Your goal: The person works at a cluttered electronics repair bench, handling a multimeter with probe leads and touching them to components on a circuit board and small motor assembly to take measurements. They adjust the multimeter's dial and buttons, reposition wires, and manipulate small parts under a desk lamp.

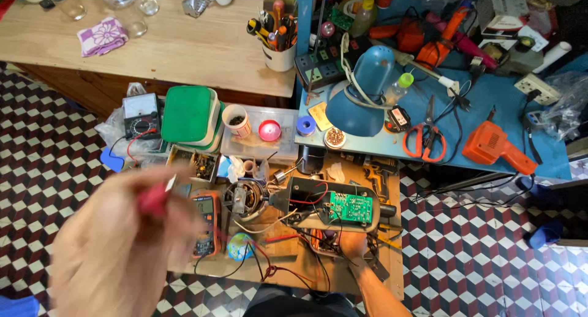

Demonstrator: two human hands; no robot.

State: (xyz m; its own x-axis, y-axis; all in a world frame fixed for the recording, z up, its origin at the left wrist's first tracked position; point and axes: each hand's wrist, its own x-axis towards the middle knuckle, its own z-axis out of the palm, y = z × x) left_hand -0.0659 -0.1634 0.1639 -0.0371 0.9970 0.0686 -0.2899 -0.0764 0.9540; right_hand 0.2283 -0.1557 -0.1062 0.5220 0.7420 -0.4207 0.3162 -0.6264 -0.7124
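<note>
Close to the camera, at the lower left, the left hand (113,243) is a large blur, its fingers clenched around a red-handled tool (154,197) whose pale tip pokes up past the knuckles; what kind of tool it is cannot be made out. Further along the low wooden work board (392,265), the right hand (353,243) reaches up from below and grips the near edge of an opened black appliance housing (306,197), thumb and fingers pressed to its underside. Inside that housing sits a green circuit board (350,207), with red and white wires trailing out towards the person. Just left of it stands a small motor (240,199), and beside that lies an orange-cased digital multimeter (205,222), partly behind the blurred hand. Beyond these, a green-lidded box (187,113) sits beside an analogue meter (141,116), with a small cup (236,120) to the lid's right. Further right, on the blue table (490,102), rest a blue desk lamp (358,96), orange-handled scissors (424,139) and an orange soldering gun (495,145). At the far end, a wooden desk (184,47) carries a cup of screwdrivers (277,38) and a folded purple cloth (102,35).
</note>
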